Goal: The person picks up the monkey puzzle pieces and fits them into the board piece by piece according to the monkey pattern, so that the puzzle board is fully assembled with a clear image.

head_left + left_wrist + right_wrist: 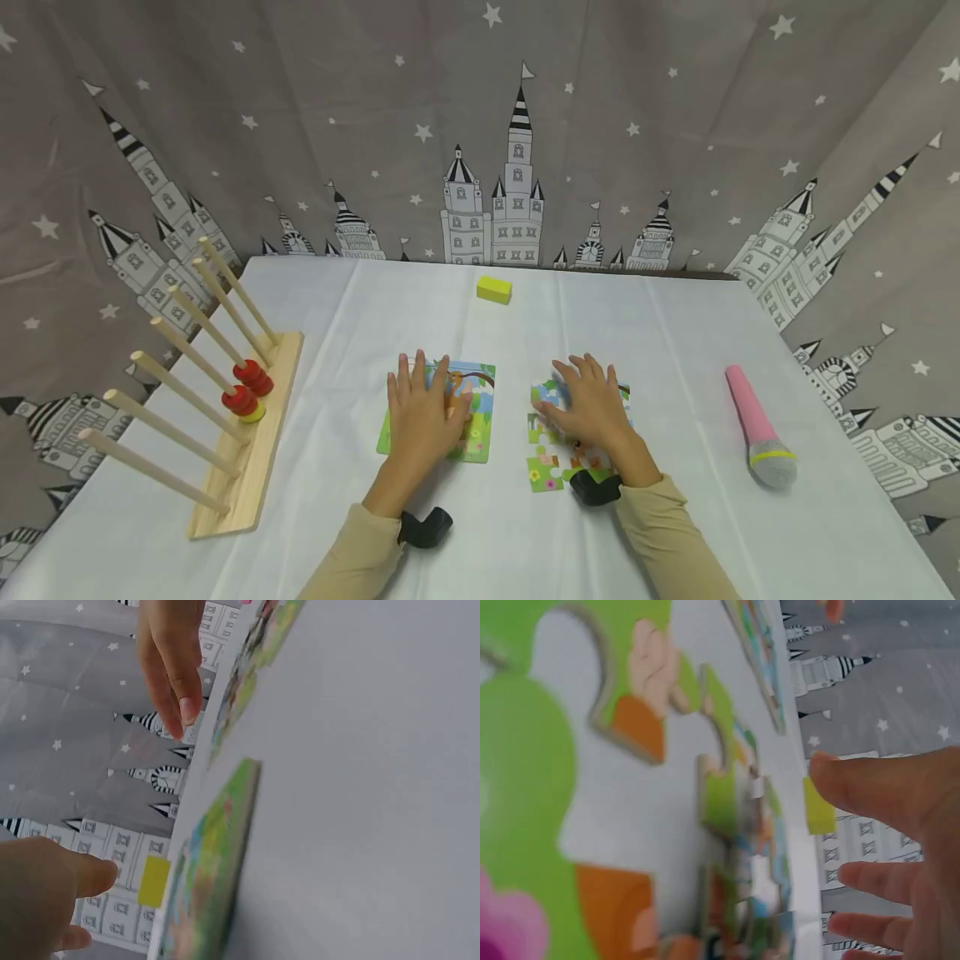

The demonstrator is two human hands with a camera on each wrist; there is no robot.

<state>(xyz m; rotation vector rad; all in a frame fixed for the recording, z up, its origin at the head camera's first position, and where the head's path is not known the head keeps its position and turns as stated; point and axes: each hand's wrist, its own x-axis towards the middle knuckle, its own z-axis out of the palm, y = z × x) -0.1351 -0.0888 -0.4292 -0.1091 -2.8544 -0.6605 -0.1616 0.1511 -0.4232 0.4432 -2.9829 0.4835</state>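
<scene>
Left fingers straight and spread, flat on the colourful rectangular puzzle board; left hand covering the board's left half, fingertips toward 12 o'clock, gripping nothing. Right fingers likewise straight and fanned, resting on the loose cluster of green-and-blue jigsaw pieces; right hand pressing flat, nothing pinched. Board's long axis toward 12 o'clock, directly under the left palm, so nearer that hand; loose pieces at 3 o'clock from the board, apart from it across a strip of white tablecloth, under and at 6 o'clock of the right palm. Seen edge-on in the left wrist view, board lying flat on the cloth. Farther out: small yellow rectangular block at 12 o'clock near the table's far edge; pink toy microphone with grey head at 3 o'clock, well apart; wooden peg rack with red and yellow rings at 9 o'clock; grey castle-print curtain behind.
</scene>
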